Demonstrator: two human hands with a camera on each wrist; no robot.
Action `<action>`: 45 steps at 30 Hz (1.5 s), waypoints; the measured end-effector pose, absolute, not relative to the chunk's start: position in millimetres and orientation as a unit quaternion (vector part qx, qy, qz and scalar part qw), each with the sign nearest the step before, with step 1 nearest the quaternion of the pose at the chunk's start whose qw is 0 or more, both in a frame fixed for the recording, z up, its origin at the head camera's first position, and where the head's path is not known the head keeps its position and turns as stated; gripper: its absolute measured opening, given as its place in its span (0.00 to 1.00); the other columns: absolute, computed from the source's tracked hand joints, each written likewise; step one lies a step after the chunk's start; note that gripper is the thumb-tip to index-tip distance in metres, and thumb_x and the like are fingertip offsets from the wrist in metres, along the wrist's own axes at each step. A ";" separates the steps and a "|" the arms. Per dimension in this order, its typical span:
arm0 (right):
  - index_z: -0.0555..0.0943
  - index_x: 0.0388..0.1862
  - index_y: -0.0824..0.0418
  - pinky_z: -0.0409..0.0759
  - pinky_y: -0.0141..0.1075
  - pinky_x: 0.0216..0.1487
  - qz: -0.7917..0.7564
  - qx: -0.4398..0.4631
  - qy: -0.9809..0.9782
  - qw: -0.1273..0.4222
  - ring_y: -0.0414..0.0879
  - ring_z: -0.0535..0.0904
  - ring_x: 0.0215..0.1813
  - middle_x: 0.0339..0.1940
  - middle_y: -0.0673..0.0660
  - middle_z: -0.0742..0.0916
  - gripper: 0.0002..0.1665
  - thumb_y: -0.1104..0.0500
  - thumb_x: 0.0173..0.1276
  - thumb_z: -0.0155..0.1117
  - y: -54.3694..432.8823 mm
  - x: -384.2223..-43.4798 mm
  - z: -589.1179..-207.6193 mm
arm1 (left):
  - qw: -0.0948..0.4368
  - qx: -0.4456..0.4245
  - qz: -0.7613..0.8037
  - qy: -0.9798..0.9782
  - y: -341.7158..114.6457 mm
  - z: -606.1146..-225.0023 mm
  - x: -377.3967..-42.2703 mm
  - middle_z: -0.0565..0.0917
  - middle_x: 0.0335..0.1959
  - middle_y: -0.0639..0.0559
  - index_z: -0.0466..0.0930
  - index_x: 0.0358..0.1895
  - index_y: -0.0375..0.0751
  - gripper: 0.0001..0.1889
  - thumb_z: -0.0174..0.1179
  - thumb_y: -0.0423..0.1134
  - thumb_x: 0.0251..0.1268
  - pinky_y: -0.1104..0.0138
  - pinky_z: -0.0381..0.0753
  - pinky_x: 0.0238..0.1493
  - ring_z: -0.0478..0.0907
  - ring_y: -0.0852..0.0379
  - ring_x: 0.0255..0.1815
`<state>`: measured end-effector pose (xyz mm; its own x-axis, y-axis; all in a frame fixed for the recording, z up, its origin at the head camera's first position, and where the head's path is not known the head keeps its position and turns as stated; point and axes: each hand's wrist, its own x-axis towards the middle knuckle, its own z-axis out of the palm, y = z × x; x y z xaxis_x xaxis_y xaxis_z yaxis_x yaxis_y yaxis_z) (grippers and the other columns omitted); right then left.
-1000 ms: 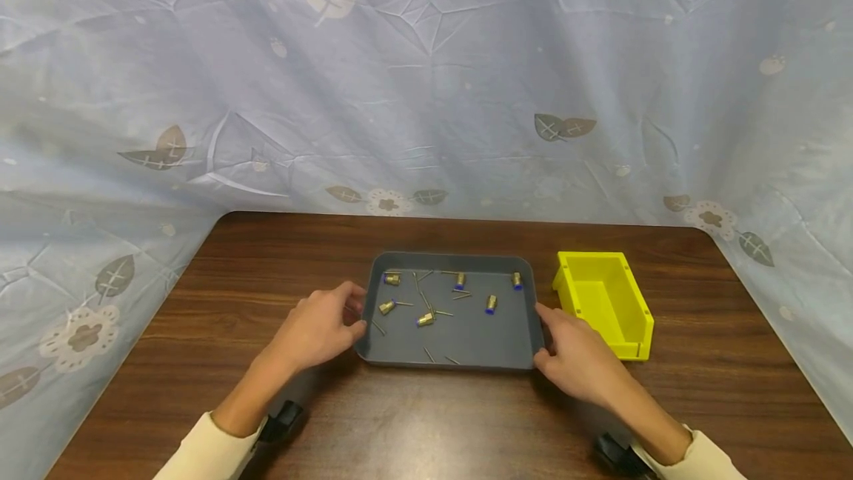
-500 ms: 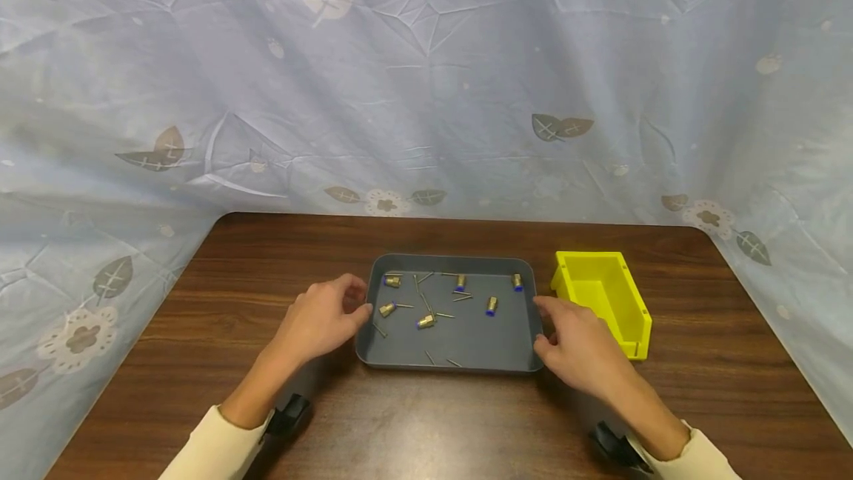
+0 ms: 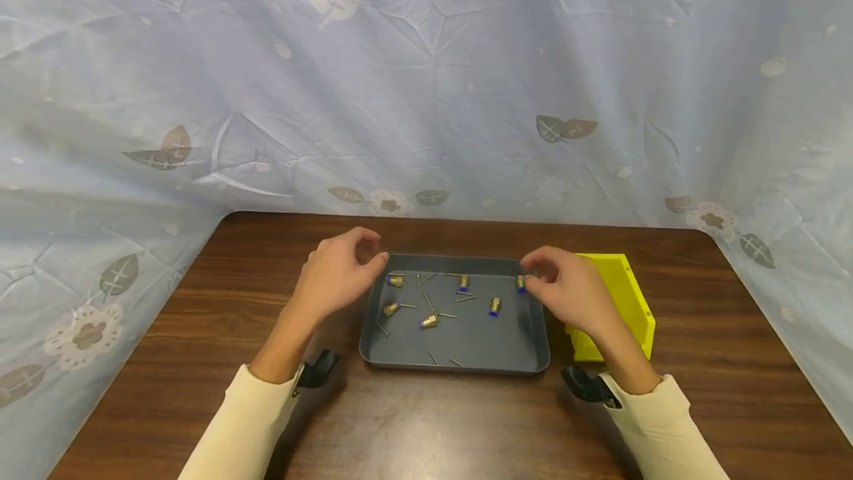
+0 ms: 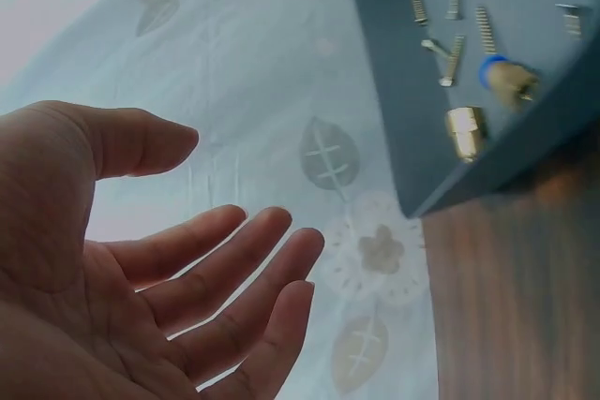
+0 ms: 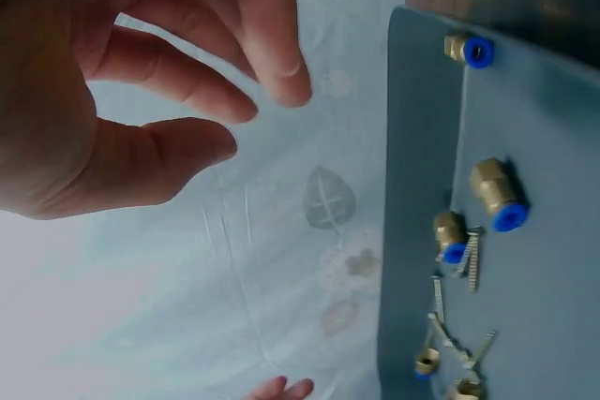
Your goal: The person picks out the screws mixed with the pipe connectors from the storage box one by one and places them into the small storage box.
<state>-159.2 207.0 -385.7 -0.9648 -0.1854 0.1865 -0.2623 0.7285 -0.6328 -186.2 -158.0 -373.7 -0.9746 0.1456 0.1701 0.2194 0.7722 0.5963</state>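
Observation:
A shallow grey tray [image 3: 460,343] lies on the table, holding several brass push-in fittings [image 3: 494,307] with blue collars and several small screws [image 3: 383,330]. My left hand [image 3: 341,272] is raised over the tray's far left corner, thumb and fingers spread apart and holding nothing. Over the far right corner hovers my right hand [image 3: 574,289], its fingers relaxed and slightly bent around air. In the left wrist view, my hand [image 4: 103,306] appears clear of the tray, palm visible. The right wrist view has a gap between thumb and fingertips, with fittings [image 5: 497,196] lying in the tray beyond.
A yellow plastic bin [image 3: 629,295] stands right of the tray, partly hidden behind my right hand and forearm. The dark wooden table [image 3: 426,421] ends at a pale blue patterned curtain [image 3: 426,95] along the back and sides.
Both hands have come off the tray's left and right sides, rising and moving toward its far corners. The tray and its contents stay in nearly the same place.

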 end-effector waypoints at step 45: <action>0.89 0.55 0.64 0.86 0.39 0.45 0.474 0.199 -0.856 -0.044 0.53 0.88 0.44 0.50 0.64 0.92 0.12 0.62 0.77 0.72 193.8 -205.5 -398.7 | -0.071 -0.188 -0.381 -0.903 -187.8 -435.0 -245.9 0.86 0.66 0.38 0.85 0.69 0.39 0.22 0.64 0.33 0.75 0.41 0.77 0.69 0.81 0.37 0.68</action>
